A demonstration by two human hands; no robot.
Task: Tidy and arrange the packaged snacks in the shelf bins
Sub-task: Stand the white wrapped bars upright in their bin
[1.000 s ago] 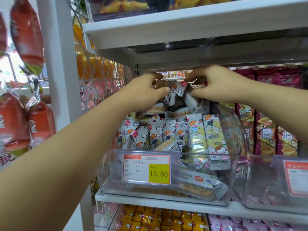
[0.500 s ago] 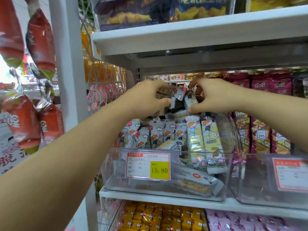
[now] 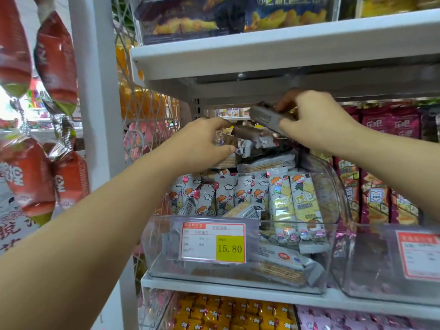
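A clear plastic bin on the middle shelf holds several grey cartoon-printed wafer packets, some upright in a row, others lying loose in front and piled at the back. My left hand reaches over the back pile and grips a few packets between thumb and fingers. My right hand is raised just under the upper shelf and holds a grey packet lifted clear of the pile, its back side facing me.
The white upper shelf sits close above both hands. A second clear bin with purple packets stands to the right. A white upright post and hanging red bags are at the left. Yellow packets fill the shelf below.
My right hand has lifted a packet up and away from the pile toward the upper shelf. My left hand has dropped slightly onto the back packets. The camera moved closer.
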